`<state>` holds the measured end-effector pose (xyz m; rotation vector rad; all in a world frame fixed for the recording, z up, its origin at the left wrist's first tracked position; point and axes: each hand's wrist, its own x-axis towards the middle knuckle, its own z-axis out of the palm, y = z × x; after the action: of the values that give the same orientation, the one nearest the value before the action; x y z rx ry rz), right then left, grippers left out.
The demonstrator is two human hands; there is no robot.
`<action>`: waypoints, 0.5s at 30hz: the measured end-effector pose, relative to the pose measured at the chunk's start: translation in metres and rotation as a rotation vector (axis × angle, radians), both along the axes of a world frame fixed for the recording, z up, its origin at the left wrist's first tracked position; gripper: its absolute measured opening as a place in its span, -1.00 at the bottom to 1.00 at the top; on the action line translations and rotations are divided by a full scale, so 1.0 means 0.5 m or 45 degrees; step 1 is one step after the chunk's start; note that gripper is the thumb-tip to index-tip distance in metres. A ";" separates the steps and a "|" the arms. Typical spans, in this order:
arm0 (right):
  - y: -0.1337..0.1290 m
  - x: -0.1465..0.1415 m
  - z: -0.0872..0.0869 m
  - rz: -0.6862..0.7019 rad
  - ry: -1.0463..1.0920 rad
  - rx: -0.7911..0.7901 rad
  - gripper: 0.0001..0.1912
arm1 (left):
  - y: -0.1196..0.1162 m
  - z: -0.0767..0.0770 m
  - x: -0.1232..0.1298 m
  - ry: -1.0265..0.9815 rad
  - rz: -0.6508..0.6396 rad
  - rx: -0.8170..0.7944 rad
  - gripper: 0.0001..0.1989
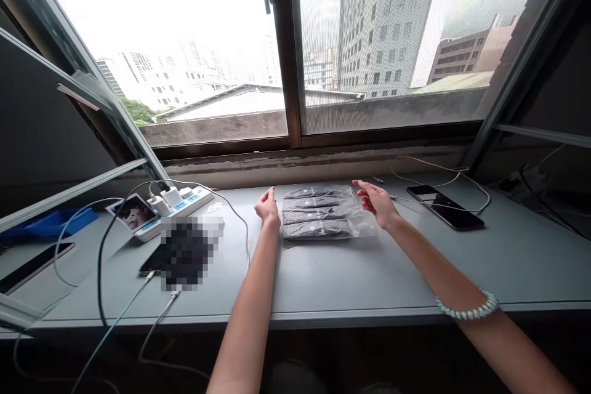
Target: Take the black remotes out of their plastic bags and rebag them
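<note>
A clear plastic bag (318,214) lies flat on the grey table, with several dark grey folded bundles stacked in rows inside it. Just off the bag's left edge is my left hand (266,207), its fingers curled in and nothing seen in them. My right hand (376,202) hovers by the bag's right end, fingers apart and partly bent, holding nothing. A pale twisted band (468,308) circles my right forearm. Neither hand visibly grips the bag.
Right of the bag lies a black phone (446,206) beside a white cable (484,197). On the left are a power strip (203,197) with plugs, a blurred dark device (187,252), another phone (37,265) and a blue tray (69,221). A window frame (290,74) stands behind.
</note>
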<state>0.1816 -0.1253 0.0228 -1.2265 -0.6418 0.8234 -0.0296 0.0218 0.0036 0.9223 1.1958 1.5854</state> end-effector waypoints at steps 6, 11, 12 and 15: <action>0.017 0.030 -0.024 -0.203 0.113 0.025 -0.59 | 0.013 0.012 -0.003 -0.515 -0.175 -0.119 -0.72; 0.025 0.051 -0.032 -0.328 0.177 0.050 -0.62 | 0.014 0.011 -0.003 -0.592 -0.141 -0.215 -0.70; 0.026 0.055 -0.033 -0.335 0.158 0.055 -0.63 | 0.013 0.011 -0.003 -0.598 -0.128 -0.217 -0.68; 0.026 0.068 -0.031 -0.336 0.087 0.080 -0.61 | 0.011 0.014 -0.005 -0.628 -0.095 -0.232 -0.64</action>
<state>0.2155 -0.1122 0.0074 -1.1905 -0.4359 0.6170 -0.0323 0.0273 0.0107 0.4166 0.9226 1.4993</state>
